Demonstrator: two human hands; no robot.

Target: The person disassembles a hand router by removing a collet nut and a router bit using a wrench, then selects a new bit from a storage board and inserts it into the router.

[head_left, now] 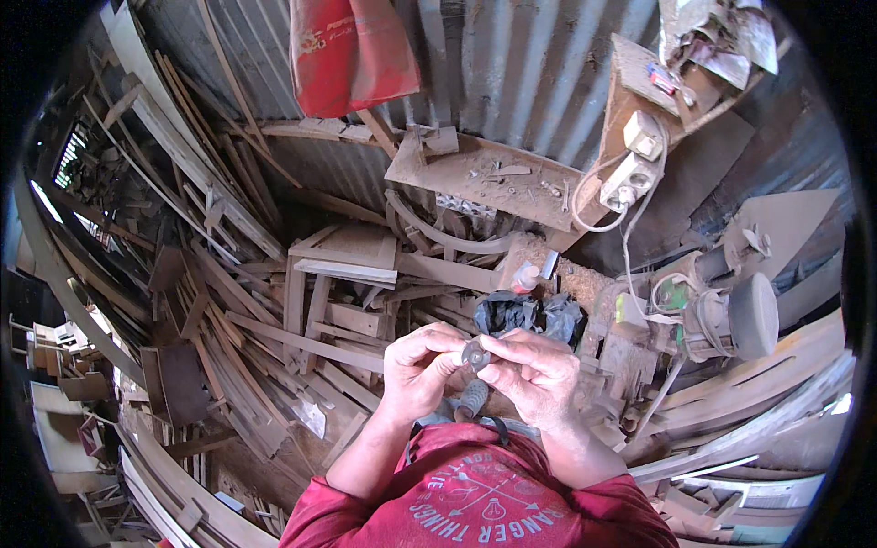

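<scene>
In front of my chest, my left hand (416, 367) and my right hand (537, 374) come together. Between their fingertips is a small dark, round metal piece (475, 355) with a lighter middle; its exact kind is too small to make out. Thumb and forefinger of my left hand pinch it from one side, and my right fingers close on it from the other. Just below the hands shows a grey, textured rounded object (472, 398), partly hidden against my body. A crumpled black plastic bag (512, 313) lies right beyond my fingers.
A dusty wooden shelf (493, 178) with small hardware runs along the corrugated wall. White sockets (630, 173) with a trailing cable hang at right, above a machine with a round grey disc (754, 316). Timber strips (247, 356) pile up at left beside a wooden stool (343, 256).
</scene>
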